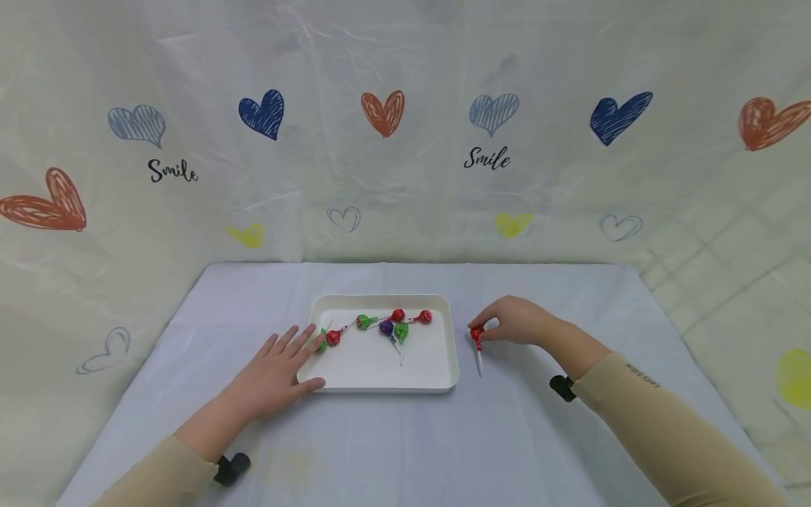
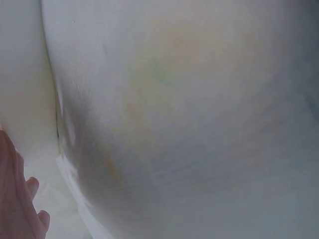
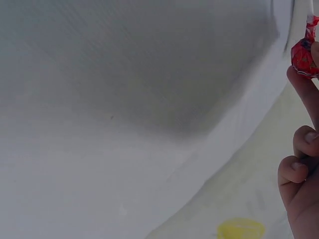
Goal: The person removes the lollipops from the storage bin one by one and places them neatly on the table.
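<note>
My right hand [image 1: 516, 320] pinches the wrapped head of a red lollipop [image 1: 477, 334] between thumb and fingers, right of the tray. Its white stick points down toward the front of the table. In the right wrist view the same red lollipop [image 3: 303, 59] shows at the edge, the other fingers curled below it. My left hand [image 1: 272, 373] lies with fingers spread over the left rim of the white tray [image 1: 355, 370]. Under its fingertips a green lollipop [image 1: 322, 346] is partly hidden, and a red lollipop [image 1: 333, 338] lies just beside them.
Farther along in the tray lie a green lollipop [image 1: 362, 322], a purple one [image 1: 386, 327], another green one [image 1: 401, 331] and two red ones, one of them at the right [image 1: 425, 317]. A white cloth covers the table [image 1: 405, 451]; behind it hangs a heart-printed curtain [image 1: 431, 190].
</note>
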Motion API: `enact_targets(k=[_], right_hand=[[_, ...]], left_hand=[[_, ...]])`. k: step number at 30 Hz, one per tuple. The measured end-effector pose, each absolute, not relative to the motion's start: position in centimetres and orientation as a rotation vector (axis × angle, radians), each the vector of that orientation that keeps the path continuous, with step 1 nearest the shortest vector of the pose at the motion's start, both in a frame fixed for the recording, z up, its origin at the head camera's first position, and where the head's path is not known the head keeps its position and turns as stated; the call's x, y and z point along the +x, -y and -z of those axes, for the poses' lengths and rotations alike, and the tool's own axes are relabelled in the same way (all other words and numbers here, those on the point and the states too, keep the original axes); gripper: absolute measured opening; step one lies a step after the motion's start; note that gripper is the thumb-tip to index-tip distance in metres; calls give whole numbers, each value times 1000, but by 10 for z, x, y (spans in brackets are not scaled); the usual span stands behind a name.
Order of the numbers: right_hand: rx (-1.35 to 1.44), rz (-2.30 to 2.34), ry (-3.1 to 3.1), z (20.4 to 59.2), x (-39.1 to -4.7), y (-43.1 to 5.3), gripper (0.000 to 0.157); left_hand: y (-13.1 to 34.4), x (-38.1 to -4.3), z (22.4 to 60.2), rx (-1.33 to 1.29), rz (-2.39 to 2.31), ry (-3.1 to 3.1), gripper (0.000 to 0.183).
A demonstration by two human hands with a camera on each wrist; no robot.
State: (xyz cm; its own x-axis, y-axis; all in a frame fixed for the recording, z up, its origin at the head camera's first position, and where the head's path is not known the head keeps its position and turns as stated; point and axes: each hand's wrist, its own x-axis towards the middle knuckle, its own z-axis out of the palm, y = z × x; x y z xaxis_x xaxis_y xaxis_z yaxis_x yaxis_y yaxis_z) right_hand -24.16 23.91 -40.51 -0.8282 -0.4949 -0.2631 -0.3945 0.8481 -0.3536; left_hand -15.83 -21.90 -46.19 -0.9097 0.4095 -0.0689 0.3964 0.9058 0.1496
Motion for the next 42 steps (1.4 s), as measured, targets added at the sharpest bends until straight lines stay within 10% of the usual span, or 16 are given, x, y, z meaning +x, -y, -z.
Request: enact_targets(k=[42], right_hand=[[-768, 342, -2646, 424, -241, -219, 29]], left_hand=[[219, -158, 463, 645, -225, -2985, 86]])
